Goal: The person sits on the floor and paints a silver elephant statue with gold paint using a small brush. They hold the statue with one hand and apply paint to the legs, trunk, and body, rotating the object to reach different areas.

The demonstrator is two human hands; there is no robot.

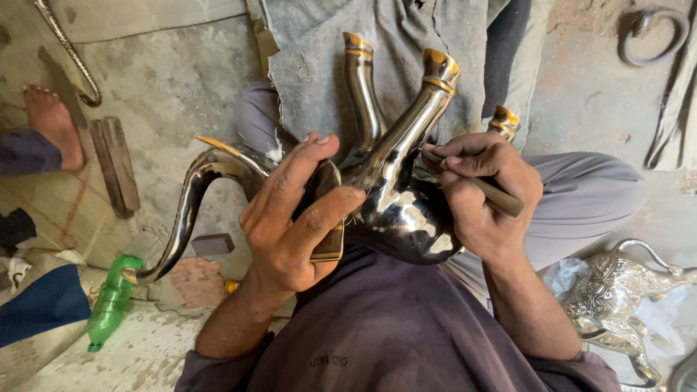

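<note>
A shiny, dark polished metal animal figure [398, 210] lies upside down in my lap, its brass-tipped legs [430, 94] pointing away from me and a long curved neck or horn [185, 218] sweeping left. My left hand [294, 218] grips the figure's body from the left side. My right hand [483, 189] holds a thin tool with a wooden handle [497, 196], its tip pressed against the figure near the base of a leg. A grey cloth [319, 65] covers my knees under the figure.
A silver engraved animal figure [617, 290] lies on the floor at the right. A green plastic bottle [109, 301] lies at the left. Another person's bare foot [49, 120] rests at far left, near wooden blocks [116, 163] and a metal hook [69, 54].
</note>
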